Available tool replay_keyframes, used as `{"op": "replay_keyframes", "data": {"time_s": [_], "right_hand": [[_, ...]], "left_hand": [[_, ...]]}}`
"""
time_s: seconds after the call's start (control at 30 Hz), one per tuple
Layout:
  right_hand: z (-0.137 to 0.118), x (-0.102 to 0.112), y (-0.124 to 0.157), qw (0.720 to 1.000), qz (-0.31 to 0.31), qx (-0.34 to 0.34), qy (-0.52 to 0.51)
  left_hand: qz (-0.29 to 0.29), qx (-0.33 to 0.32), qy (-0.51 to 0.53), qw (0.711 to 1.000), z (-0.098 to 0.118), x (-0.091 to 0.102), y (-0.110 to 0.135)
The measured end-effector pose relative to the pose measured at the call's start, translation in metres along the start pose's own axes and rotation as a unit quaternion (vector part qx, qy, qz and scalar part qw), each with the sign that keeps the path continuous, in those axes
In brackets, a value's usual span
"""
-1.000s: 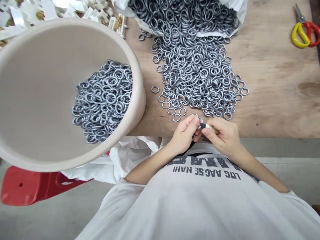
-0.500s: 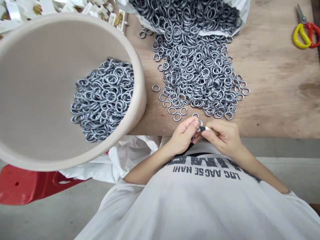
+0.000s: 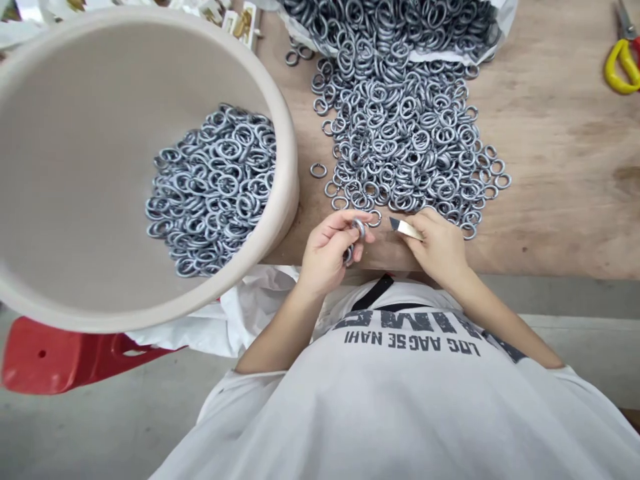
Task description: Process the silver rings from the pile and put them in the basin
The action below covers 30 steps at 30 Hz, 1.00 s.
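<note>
My left hand (image 3: 325,250) pinches a grey ring (image 3: 359,228) between thumb and fingers, and at least one more ring (image 3: 348,254) sits lower in the same hand. In my right hand (image 3: 437,243) is a small craft knife (image 3: 409,230) with a dark slanted blade and a pale handle, its tip pointing left. The two hands are apart, above the table's front edge. A loose ring (image 3: 374,218) lies just beyond my left fingertips. Behind both hands spreads a large pile of grey rings (image 3: 400,133), spilling from a white bag (image 3: 506,23).
A big beige tub (image 3: 287,153) at the left holds a heap of similar rings (image 3: 215,193). Scissors with yellow and red handles (image 3: 620,70) lie at the far right of the wooden table (image 3: 560,167). White and brass-coloured parts (image 3: 245,23) sit behind the tub. A red stool (image 3: 45,357) stands below.
My hands have separated: the left moved leftward with its rings, and the right drew away and slightly up with the knife. The whole view shifted a little.
</note>
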State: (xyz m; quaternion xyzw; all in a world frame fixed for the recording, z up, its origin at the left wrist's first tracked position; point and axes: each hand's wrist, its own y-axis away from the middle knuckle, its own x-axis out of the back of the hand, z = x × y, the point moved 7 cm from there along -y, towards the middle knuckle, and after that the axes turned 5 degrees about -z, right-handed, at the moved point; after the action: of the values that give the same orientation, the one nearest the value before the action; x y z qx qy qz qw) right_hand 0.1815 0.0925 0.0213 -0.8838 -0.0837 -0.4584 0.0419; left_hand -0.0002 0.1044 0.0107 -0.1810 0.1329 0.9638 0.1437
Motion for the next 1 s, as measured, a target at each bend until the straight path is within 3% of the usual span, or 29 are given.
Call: {"op": "replay_keyframes", "data": {"time_s": [0.17,0.3,0.47,0.57,0.7,0.8,1.0], "right_hand": [[-0.003,0.015,0.007,0.972,0.1,0.033,-0.208],[-0.009,0.013,0.017,0.957,0.147,0.043,-0.247],[-0.011,0.009,0.024,0.943,0.141,0.07,-0.294],[-0.001,0.014,0.022,0.932,0.137,0.035,-0.335],[0.008,0.014,0.011,0.91,0.045,0.016,-0.412],[0.006,0.01,0.007,0.897,-0.007,0.031,-0.441],[0.007,0.007,0.008,0.899,0.03,0.043,-0.434]], "left_hand": [[-0.037,0.091,0.057,0.994,-0.028,-0.031,0.0],[-0.033,0.07,0.09,0.993,-0.042,-0.054,-0.007],[-0.043,0.063,0.081,0.994,-0.047,-0.062,-0.014],[-0.085,0.07,0.056,0.992,-0.045,-0.068,-0.013],[-0.127,0.047,-0.007,0.991,-0.037,-0.069,-0.014],[-0.12,0.016,-0.034,0.992,-0.031,-0.067,-0.016],[-0.077,-0.03,-0.092,0.992,-0.023,-0.062,-0.017]]}}
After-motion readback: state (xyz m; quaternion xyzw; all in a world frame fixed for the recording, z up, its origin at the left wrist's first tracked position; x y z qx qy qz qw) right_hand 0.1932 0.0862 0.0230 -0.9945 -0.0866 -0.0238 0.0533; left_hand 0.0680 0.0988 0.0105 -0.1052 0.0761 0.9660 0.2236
